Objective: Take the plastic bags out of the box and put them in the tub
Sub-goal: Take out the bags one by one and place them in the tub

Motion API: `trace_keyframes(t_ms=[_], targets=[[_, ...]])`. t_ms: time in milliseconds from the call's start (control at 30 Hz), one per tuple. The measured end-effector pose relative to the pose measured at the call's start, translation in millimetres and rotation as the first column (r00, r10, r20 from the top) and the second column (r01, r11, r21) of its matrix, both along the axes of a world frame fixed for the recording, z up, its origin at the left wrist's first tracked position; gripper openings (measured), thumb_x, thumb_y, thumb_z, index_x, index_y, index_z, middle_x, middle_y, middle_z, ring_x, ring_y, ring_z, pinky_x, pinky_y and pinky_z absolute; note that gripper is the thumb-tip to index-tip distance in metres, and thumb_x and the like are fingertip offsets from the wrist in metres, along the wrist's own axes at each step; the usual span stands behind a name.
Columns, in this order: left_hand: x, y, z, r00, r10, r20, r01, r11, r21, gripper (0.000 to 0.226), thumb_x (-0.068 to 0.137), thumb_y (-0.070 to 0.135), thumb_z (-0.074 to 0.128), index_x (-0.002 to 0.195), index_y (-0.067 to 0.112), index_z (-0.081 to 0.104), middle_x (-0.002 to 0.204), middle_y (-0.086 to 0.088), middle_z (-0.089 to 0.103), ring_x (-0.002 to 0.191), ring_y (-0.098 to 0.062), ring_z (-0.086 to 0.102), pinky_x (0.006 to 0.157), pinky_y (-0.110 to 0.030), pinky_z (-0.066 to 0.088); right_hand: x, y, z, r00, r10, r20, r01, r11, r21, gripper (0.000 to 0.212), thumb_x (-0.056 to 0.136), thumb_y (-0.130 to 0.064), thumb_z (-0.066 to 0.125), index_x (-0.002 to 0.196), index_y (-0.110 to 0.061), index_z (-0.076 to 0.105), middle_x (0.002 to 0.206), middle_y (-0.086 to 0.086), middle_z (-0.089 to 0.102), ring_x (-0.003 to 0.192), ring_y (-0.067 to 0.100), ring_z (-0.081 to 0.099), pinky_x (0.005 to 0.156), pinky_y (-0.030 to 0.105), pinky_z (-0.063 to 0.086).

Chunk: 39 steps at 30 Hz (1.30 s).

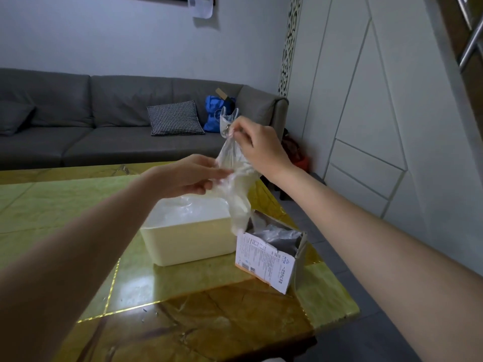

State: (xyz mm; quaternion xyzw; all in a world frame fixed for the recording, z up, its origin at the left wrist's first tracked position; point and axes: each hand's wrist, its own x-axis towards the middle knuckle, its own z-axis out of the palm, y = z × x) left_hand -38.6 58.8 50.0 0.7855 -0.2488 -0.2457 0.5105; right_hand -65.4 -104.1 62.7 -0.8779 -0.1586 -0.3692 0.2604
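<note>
A clear plastic bag (239, 194) hangs in the air above the table. My right hand (258, 150) pinches its top end, held high. My left hand (193, 176) holds the bag's middle from the left, thumb and fingers on the film. The bag's lower end dangles just over the open cardboard box (271, 259), which stands on the table with more crumpled clear bags inside. Left of the box sits the white rectangular tub (188, 241), with some clear plastic lying in it.
The green and brown glossy table (183, 309) ends close to the right of the box. Behind it stands a grey sofa (78, 126) with a checked cushion (175, 118) and a blue bag (215, 113). White wall panels rise at the right.
</note>
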Motion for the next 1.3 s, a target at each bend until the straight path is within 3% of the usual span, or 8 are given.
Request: trace_keyframes(t_ms=[233, 400, 467, 600, 800, 933, 1100, 1300], targets=[[47, 75, -9, 0.862, 0.450, 0.234, -0.487, 0.864, 0.132, 0.018, 0.084, 0.029, 0.065, 0.081, 0.012, 0.061, 0.072, -0.002, 0.056, 0.052, -0.011, 0.042, 0.045, -0.019, 0.038, 40, 8, -32, 0.950, -0.250, -0.184, 0.284, 0.940, 0.189, 0.019, 0.098, -0.010, 0.037, 0.097, -0.005, 0.055, 0.086, 0.014, 0.061, 0.077, 0.026, 0.057, 0.067, 0.036, 0.044], [64, 69, -22, 0.498, 0.256, 0.828, -0.684, 0.703, 0.194, 0.036, 0.087, 0.038, 0.060, 0.112, 0.012, 0.059, 0.109, -0.012, 0.057, 0.092, -0.025, 0.058, 0.071, -0.033, 0.043, 64, 13, -80, 0.854, -0.330, -0.403, 0.413, 0.901, 0.136, 0.017, 0.099, -0.009, 0.032, 0.090, -0.009, 0.046, 0.084, 0.010, 0.050, 0.076, 0.027, 0.046, 0.065, 0.037, 0.037], [62, 56, -30, 0.596, -0.029, 0.802, -0.482, 0.786, 0.387, 0.054, 0.084, 0.041, 0.062, 0.132, 0.021, 0.046, 0.125, -0.008, 0.049, 0.104, -0.020, 0.055, 0.082, -0.031, 0.046, 72, 18, -92, 0.817, -0.365, -0.446, 0.443, 0.893, 0.081, 0.018, 0.099, -0.008, 0.032, 0.099, -0.006, 0.050, 0.087, 0.010, 0.050, 0.080, 0.030, 0.048, 0.065, 0.039, 0.038], [69, 35, -64, 0.920, -0.238, 0.312, -0.126, 0.574, 0.809, 0.082, 0.081, 0.038, 0.067, 0.147, 0.030, 0.019, 0.140, -0.008, 0.042, 0.091, -0.019, 0.062, 0.066, -0.022, 0.053, 84, 20, -106, 0.759, -0.430, -0.489, 0.434, 0.894, -0.113, 0.027, 0.097, -0.004, 0.033, 0.119, -0.004, 0.048, 0.112, 0.016, 0.057, 0.098, 0.033, 0.054, 0.066, 0.031, 0.030], [91, 28, -85, 0.932, -0.216, 0.291, -0.131, 0.549, 0.826, 0.089, 0.078, 0.040, 0.070, 0.148, 0.029, 0.015, 0.139, -0.005, 0.047, 0.101, -0.018, 0.060, 0.074, -0.023, 0.049, 82, 25, -74, 0.894, -0.378, -0.241, 0.269, 0.882, -0.388, 0.028, 0.098, -0.022, 0.042, 0.123, -0.008, 0.046, 0.120, 0.010, 0.049, 0.114, 0.029, 0.045, 0.080, 0.037, 0.042], [91, 26, -88, 0.912, -0.252, 0.325, -0.155, 0.521, 0.839, 0.084, 0.081, 0.039, 0.068, 0.147, 0.029, 0.017, 0.127, -0.003, 0.057, 0.097, -0.018, 0.063, 0.075, -0.025, 0.052, 77, 28, -85, 0.832, -0.197, -0.518, -0.072, 0.889, -0.452, 0.022, 0.094, -0.026, 0.053, 0.110, -0.012, 0.057, 0.109, 0.005, 0.048, 0.107, 0.023, 0.047, 0.087, 0.038, 0.045], [94, 27, -95, 0.887, -0.311, 0.341, -0.196, 0.414, 0.889, 0.073, 0.087, 0.031, 0.061, 0.147, 0.026, 0.020, 0.133, -0.006, 0.050, 0.105, -0.021, 0.057, 0.082, -0.028, 0.048, 79, 20, -100, 0.781, -0.458, -0.425, 0.081, 0.748, -0.658, 0.038, 0.085, 0.011, 0.045, 0.120, -0.005, 0.047, 0.117, 0.015, 0.047, 0.110, 0.032, 0.047, 0.070, 0.033, 0.036], [98, 30, -93, 0.914, -0.263, 0.308, -0.154, 0.478, 0.865, 0.077, 0.083, 0.029, 0.067, 0.146, 0.028, 0.022, 0.130, -0.005, 0.052, 0.099, -0.020, 0.059, 0.077, -0.025, 0.049, 79, 22, -74, 0.835, -0.175, -0.521, 0.010, 0.953, -0.304, 0.027, 0.091, -0.003, 0.051, 0.117, -0.011, 0.054, 0.121, 0.007, 0.049, 0.106, 0.021, 0.048, 0.081, 0.029, 0.041]])
